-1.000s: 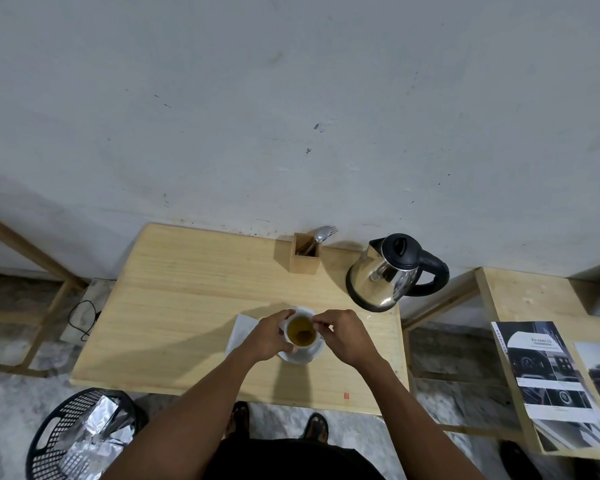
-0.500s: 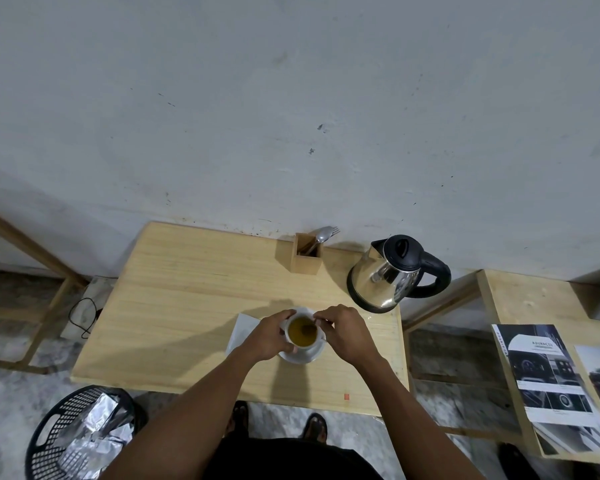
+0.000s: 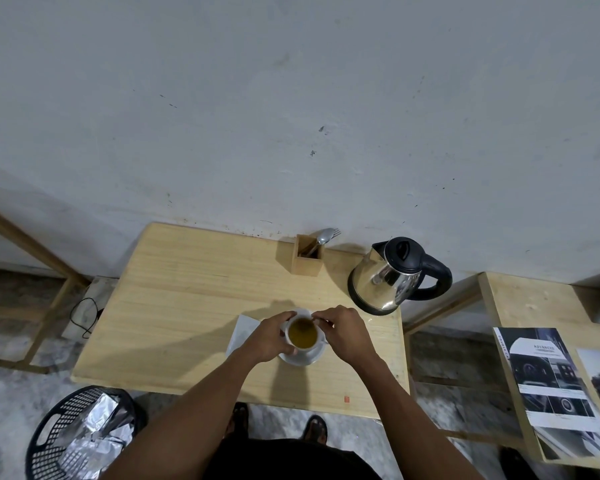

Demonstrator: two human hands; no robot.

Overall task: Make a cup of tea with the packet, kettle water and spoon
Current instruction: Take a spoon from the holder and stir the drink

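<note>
A white cup (image 3: 302,336) of amber tea stands on a white saucer (image 3: 300,359) near the front of the wooden table (image 3: 174,306). My left hand (image 3: 269,337) wraps around the cup's left side. My right hand (image 3: 343,332) has its fingertips pinched together at the cup's far right rim; anything thin between them is too small to make out. The steel kettle (image 3: 385,282) with its black lid and handle stands at the back right. A spoon (image 3: 324,235) and a fork lean in a wooden holder (image 3: 305,259) against the wall.
A white paper (image 3: 241,332) lies flat just left of the saucer, partly under my left hand. A black basket (image 3: 80,434) with crumpled foil sits on the floor at lower left. Magazines (image 3: 548,382) lie on a second wooden table to the right.
Both hands have stayed on the cup with only small finger shifts at the rim. The view has tilted slightly.
</note>
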